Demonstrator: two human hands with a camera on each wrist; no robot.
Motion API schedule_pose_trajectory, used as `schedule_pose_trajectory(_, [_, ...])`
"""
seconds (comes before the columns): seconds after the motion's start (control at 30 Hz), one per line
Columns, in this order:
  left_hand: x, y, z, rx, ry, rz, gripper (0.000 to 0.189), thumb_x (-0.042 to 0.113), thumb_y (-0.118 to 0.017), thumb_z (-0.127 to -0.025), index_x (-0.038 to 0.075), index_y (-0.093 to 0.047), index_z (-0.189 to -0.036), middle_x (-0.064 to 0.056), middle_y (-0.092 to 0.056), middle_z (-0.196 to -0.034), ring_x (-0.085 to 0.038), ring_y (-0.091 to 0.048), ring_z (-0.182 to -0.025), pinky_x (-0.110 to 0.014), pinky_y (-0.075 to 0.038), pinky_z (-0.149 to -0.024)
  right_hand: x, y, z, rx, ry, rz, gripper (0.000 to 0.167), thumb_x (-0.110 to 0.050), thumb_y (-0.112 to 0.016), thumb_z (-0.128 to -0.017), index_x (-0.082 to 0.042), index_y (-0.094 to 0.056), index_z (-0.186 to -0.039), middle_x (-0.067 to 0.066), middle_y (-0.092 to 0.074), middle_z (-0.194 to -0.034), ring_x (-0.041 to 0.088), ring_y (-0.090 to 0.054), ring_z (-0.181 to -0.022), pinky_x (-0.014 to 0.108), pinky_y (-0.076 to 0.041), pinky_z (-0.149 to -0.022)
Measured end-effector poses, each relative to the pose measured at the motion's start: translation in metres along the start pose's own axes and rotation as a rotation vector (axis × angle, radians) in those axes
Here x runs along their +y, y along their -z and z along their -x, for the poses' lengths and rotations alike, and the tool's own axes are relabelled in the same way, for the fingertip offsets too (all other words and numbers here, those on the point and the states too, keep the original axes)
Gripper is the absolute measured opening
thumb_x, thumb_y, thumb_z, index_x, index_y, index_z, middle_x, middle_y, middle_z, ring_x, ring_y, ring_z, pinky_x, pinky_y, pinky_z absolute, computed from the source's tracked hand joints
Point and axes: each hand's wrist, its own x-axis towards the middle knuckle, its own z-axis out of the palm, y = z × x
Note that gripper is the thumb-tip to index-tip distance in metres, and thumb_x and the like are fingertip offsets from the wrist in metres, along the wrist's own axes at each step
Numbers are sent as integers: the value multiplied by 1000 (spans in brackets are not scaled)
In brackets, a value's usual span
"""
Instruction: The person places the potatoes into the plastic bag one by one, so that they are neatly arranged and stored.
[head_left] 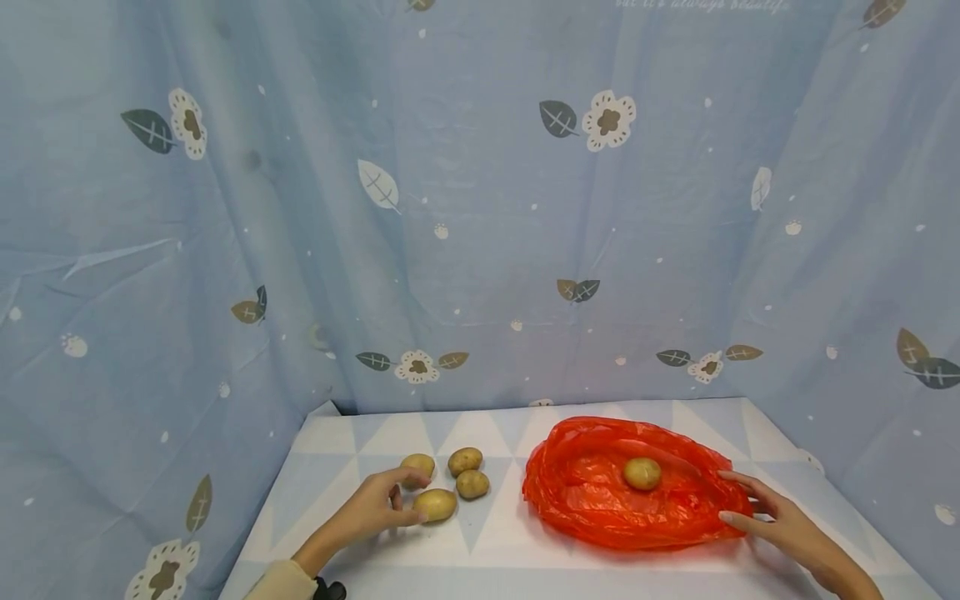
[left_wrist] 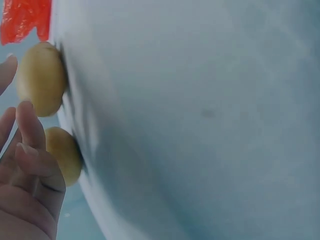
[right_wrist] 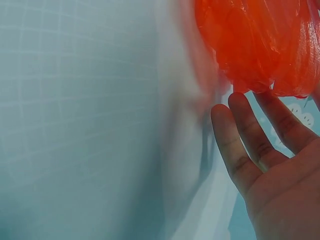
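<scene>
On the left of the table, my left hand [head_left: 378, 504] reaches over a potato [head_left: 436, 505], its thumb tip at the near side and its fingers at the far side. The left wrist view shows these loosely bent fingers [left_wrist: 31, 125] in front of a potato [left_wrist: 42, 79], not closed round it; contact is unclear. Three more potatoes [head_left: 469, 484] lie just beyond. A red plastic bag [head_left: 577, 504] lies spread with its mouth up, one potato [head_left: 642, 473] inside. My right hand [head_left: 780, 521] touches its right edge with spread, nearly straight fingers [right_wrist: 250, 130].
A white and pale blue patterned cloth covers the table [head_left: 420, 571]. Behind and on both sides hangs a blue curtain [head_left: 480, 250] with leaves and flowers. A dark strap [head_left: 330, 590] shows at my left wrist, beside the pale sleeve.
</scene>
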Motion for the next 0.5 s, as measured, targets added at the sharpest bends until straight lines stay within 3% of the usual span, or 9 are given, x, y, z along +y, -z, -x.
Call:
schedule_pose_trajectory(0.23, [-6, -5, 0, -37, 57, 26, 56, 26, -88, -83, 7, -66, -131, -4, -67, -122, -12, -55, -60, -26, -46, -47, 2, -1, 1, -5, 16, -5, 88, -49, -69, -96, -5, -27, -160, 35, -33, -152, 32, -57, -111, 43, -59, -81])
schedule_pose_trajectory(0.5, [-4, -9, -3, -73, 96, 54, 58, 22, -88, -83, 9, -64, -134, -6, -63, -121, -12, -54, -61, -25, -45, -49, 1, 1, 0, -12, 19, -6, 86, -48, -68, -96, -5, -28, -160, 35, -32, -154, 33, -57, -112, 45, -59, -81])
